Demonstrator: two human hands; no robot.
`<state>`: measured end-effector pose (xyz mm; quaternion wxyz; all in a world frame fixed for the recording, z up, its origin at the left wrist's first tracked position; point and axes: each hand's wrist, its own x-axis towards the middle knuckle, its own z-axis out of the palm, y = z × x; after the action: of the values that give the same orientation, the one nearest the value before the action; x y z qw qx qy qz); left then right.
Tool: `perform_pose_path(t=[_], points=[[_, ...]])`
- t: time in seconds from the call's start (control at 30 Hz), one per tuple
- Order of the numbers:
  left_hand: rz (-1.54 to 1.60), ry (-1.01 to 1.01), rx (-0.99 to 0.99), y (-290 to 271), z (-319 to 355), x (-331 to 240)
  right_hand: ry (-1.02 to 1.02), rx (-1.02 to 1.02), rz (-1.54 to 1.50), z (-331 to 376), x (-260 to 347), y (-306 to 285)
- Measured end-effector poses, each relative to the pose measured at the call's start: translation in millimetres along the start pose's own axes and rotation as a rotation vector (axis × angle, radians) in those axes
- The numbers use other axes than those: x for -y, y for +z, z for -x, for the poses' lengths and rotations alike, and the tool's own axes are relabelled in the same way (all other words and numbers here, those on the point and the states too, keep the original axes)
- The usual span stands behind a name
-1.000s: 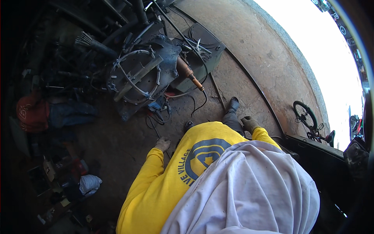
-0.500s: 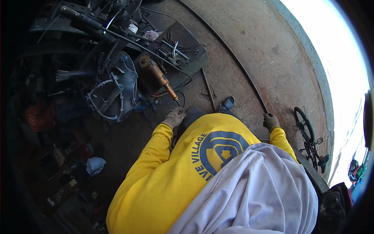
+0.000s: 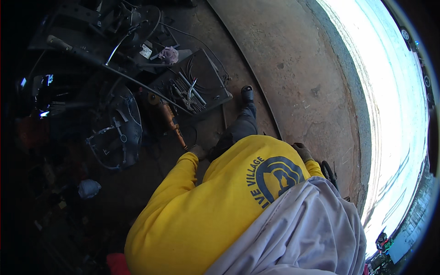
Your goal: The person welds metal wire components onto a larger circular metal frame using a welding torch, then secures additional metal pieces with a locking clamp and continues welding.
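Observation:
My left hand [image 3: 198, 151], in a work glove, is low beside the tail of an orange angle grinder [image 3: 168, 117]. Its fingers are too dark to make out, and I see no clear grip on the tool. My gloved right hand [image 3: 302, 151] is at the right side of my waist, its fingers partly behind my yellow shirt. Close to it, a long dark metal bar [image 3: 256, 75] runs from the far edge and passes out of sight behind the shirt. Whether the right hand still grips the bar is hidden.
A dark metal bench [image 3: 211, 98] carries rods, a coiled cable and a crumpled pink cloth [image 3: 168, 55]. Left of the grinder is a curved metal frame [image 3: 120, 133]. My sandalled foot [image 3: 247, 94] is on the concrete floor. Part of a bicycle [image 3: 329, 174] shows at right.
My view has shifted, so the bench and grinder appear lower and further left. My right hand, earlier closed round the bar's end, is now partly behind my shirt. My foot shows further forward.

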<state>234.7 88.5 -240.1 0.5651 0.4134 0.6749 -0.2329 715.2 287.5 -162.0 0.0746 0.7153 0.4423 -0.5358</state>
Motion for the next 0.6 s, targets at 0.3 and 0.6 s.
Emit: perform_pose_path(t=[0.3, 0.6], points=[[0.441, 0.192, -0.258, -206.3, -32.3, -124.3, 0.078, -0.088, -0.395, -111.8, 80.0, -125.3], [0.946, 0.04, -0.406, -272.2, -20.2, -179.4, 0.137, 0.006, 0.038, -224.5, 210.6, -230.2]])
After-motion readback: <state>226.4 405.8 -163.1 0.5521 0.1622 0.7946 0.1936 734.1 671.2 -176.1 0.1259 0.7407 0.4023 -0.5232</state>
